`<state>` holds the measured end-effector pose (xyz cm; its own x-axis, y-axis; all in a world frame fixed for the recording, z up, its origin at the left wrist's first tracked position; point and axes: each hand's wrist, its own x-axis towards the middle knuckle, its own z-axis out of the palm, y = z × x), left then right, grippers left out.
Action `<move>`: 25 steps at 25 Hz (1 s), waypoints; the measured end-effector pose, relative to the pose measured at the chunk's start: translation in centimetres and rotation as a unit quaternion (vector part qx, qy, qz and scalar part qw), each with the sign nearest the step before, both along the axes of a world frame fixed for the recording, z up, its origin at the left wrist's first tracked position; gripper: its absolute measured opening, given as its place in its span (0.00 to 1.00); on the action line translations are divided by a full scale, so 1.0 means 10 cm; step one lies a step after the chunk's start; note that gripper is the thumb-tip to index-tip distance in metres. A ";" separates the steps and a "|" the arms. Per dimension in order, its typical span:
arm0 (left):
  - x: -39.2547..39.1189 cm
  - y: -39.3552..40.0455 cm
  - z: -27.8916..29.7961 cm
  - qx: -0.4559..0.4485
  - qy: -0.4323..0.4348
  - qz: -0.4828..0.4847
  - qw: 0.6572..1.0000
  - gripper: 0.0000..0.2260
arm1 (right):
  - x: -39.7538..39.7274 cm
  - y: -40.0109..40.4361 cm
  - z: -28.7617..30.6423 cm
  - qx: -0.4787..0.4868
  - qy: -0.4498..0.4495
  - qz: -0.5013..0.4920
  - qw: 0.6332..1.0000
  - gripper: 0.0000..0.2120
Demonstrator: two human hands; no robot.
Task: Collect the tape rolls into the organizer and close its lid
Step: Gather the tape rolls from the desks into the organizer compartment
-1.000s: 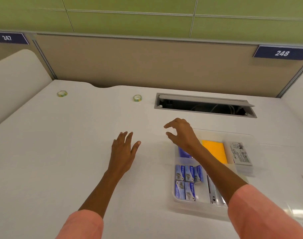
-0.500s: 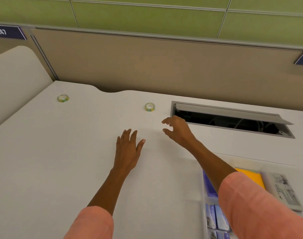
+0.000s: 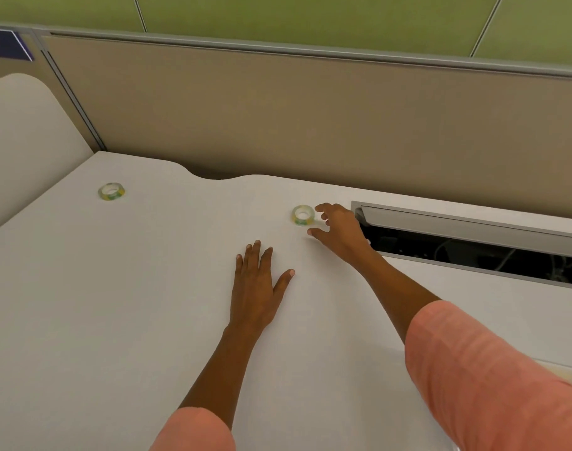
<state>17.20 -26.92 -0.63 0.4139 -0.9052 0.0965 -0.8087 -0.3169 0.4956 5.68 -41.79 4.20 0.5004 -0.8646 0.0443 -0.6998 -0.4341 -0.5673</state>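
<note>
A: Starting nearest, what is the left hand [image 3: 257,284] doing?

B: It is lying flat on the white surface [image 3: 115,320], fingers spread and holding nothing; I judge it is bracing the reach.

A: And the right hand [image 3: 338,231]?

B: It is reaching forward with thumb and fingers parted in an open claw, empty. The fingertips are sitting just beside the nearer tape roll [image 3: 303,215], but I cannot tell whether they are touching it.

A: Where are the rolls lying?

B: The nearer one is lying flat on the surface, just left of the open cable tray [image 3: 473,242]. A second tape roll [image 3: 111,191] is lying well apart to the left, close to the surface's back edge, in front of the beige partition [image 3: 310,125]. The organizer is not showing in this view.

A: How is a roll like that going to handle?

B: Probably light and stiff, a clear ring on a hard core (smooth-sided, so likely a bit slick). I am guessing a pinch across the outer rim, or a finger hooked through the centre hole, is suiting it best; pressing down hard is likely just sliding it along.
</note>
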 end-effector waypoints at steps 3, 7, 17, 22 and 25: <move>0.00 -0.01 -0.06 -0.013 -0.029 0.003 0.999 0.29 | 0.13 -0.11 -0.07 -0.012 0.018 0.001 1.000 0.27; -0.01 -0.01 -0.10 -0.023 -0.042 0.006 0.999 0.29 | 0.26 -0.19 -0.13 -0.029 0.046 -0.003 0.999 0.30; -0.02 0.00 -0.12 -0.039 -0.046 0.013 0.998 0.28 | 0.29 -0.18 -0.20 -0.061 0.047 -0.012 0.997 0.26; -0.03 0.00 -0.13 -0.040 -0.043 0.014 0.998 0.28 | 0.31 -0.21 -0.19 -0.046 0.047 -0.016 0.998 0.28; -0.02 -0.01 -0.14 -0.043 -0.045 0.014 0.998 0.28 | 0.30 -0.21 -0.18 -0.027 0.034 -0.023 0.999 0.26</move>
